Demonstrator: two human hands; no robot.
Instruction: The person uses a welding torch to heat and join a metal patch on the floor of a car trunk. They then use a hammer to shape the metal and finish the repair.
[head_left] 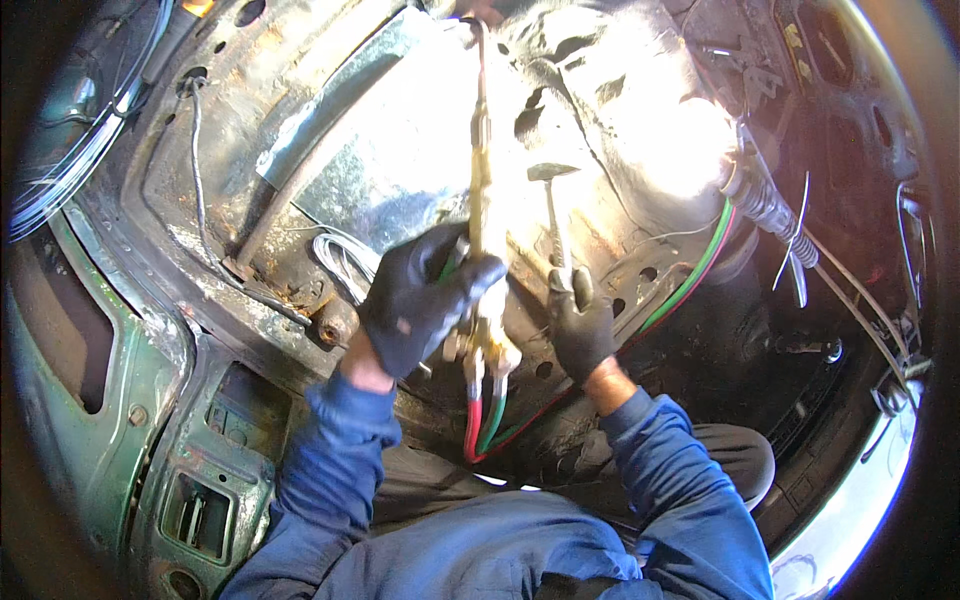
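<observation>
A brass welding torch (pixel 488 220) points away from me, with my black-gloved left hand (pixel 415 290) closed around its body. Its long thin tube runs up to a bent tip above a bright metal sheet (pixel 370 150). From the torch's near end come a red hose (pixel 473 425) and a green hose (pixel 492 425). My right hand (pixel 581 325), also gloved in black, grips the handle of a small hammer (pixel 556 215). The hammer head is upright, to the right of the torch and apart from it. Glare washes out the surface behind both tools.
A lit work lamp (pixel 700 150) stands at the upper right on a stand. Coiled wire (pixel 345 257) lies left of the torch. Bundled wires (pixel 80 170) hang at the far left, above a green car body panel (pixel 90 400). Hoses curve off right.
</observation>
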